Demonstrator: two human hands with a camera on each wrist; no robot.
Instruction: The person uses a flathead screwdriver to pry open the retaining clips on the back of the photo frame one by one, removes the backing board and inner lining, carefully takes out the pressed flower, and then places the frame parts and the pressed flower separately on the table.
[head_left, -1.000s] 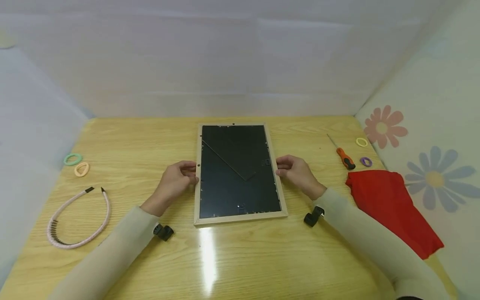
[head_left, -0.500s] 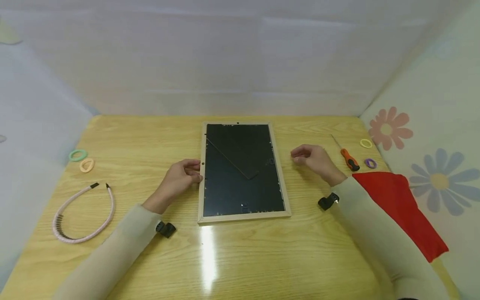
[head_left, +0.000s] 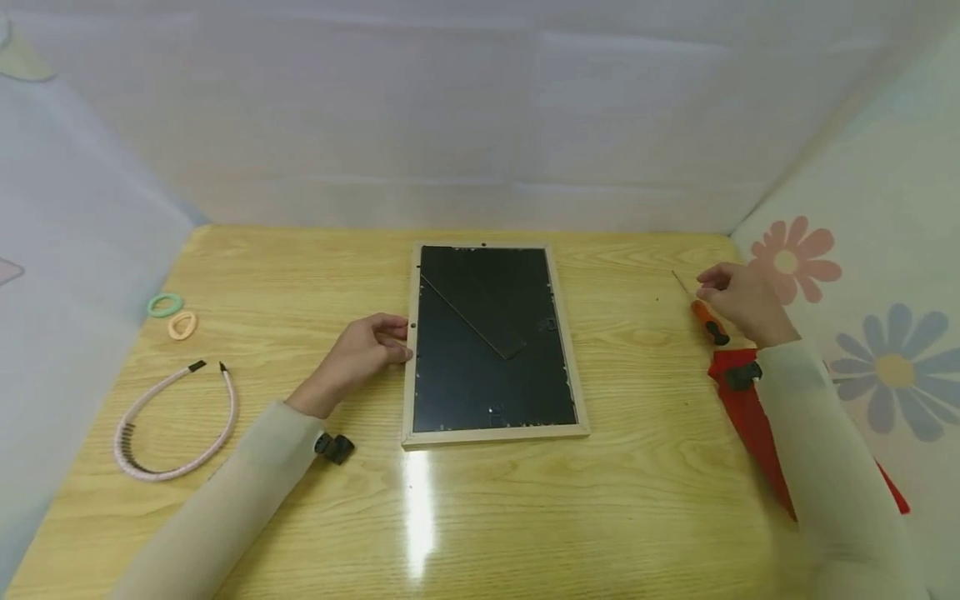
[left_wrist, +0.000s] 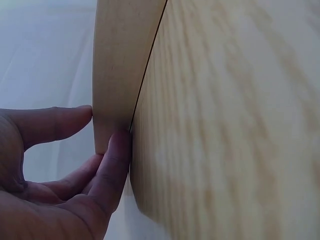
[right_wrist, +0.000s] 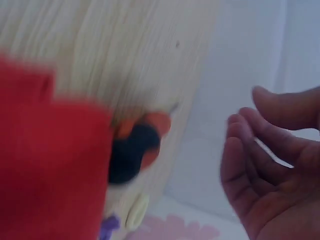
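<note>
A picture frame [head_left: 495,342] with a light wooden border lies back side up on the table, its black backing and folded stand leg showing. At its left edge my left hand [head_left: 356,358] holds the wooden border, thumb and fingers set against the side, as the left wrist view shows close up [left_wrist: 65,185]. My right hand [head_left: 742,304] hovers beside an orange and black screwdriver [head_left: 709,322], fingers loosely curved and nothing between them. In the right wrist view the screwdriver [right_wrist: 140,145] is blurred and lies apart from the fingers.
A red cloth [head_left: 753,425] lies under the right forearm. Two hair ties, purple [right_wrist: 108,227] and yellow [right_wrist: 137,212], lie near the right wall. On the left are a green hair tie [head_left: 164,305], an orange one [head_left: 182,325] and a pink headband [head_left: 225,417].
My right hand has let go of the frame's right edge and moved right, over to the screwdriver. The left hand has stayed at the frame's left edge.
</note>
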